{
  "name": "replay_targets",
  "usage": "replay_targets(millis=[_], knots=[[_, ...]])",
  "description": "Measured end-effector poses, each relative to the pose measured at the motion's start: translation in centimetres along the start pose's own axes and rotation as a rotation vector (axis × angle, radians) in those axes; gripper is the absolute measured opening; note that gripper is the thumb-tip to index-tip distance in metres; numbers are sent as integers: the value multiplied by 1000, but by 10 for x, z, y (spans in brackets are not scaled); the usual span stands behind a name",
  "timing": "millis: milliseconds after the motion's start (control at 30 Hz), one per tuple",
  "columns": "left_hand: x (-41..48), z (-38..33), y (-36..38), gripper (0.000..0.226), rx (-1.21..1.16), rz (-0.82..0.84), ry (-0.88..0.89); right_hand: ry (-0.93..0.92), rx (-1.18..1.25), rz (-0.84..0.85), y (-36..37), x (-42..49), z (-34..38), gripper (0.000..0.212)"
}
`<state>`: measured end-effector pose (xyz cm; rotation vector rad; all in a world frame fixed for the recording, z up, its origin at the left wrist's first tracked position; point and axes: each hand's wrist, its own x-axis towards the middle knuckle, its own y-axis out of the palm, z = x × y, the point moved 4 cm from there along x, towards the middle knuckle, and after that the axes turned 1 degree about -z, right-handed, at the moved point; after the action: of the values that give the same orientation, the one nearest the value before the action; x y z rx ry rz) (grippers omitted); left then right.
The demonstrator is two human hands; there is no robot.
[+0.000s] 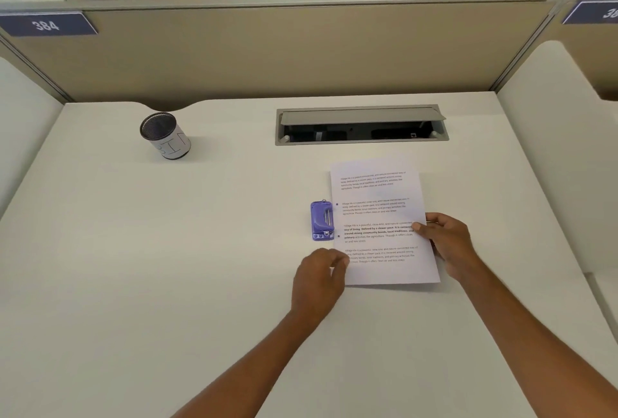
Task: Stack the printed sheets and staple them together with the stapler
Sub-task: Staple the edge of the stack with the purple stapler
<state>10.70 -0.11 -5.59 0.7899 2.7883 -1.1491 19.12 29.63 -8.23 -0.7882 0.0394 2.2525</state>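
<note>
The printed sheets [378,213] lie stacked on the white desk [167,250], right of centre, text facing up. My right hand [446,240] grips the stack's right edge, thumb on top of the paper. My left hand [317,279] pinches the stack's lower left edge with curled fingers. A small purple stapler [322,220] lies flat on the desk, touching or just beside the sheets' left edge, a little beyond my left hand.
A mesh cup [165,135] with a paper label stands at the back left. An open grey cable hatch [362,125] is set into the desk behind the sheets. Beige partition walls [284,49] close off the back and sides.
</note>
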Motion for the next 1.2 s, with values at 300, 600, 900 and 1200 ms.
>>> replay_targets(millis=[300, 600, 900, 1200], knots=[[39, -3, -35, 16, -396, -52, -266, -45, 115, 10, -36, -23, 3, 23], [68, -30, -47, 11, -669, 94, -281, -108, 182, 47, -42, -57, 20, 23], [81, -52, -37, 11, -658, 216, -254, -143, 192, -16, -64, -66, 30, 24], [108, -96, 6, 12, -655, 216, -261, -131, 177, -64, -111, -38, 38, 21]])
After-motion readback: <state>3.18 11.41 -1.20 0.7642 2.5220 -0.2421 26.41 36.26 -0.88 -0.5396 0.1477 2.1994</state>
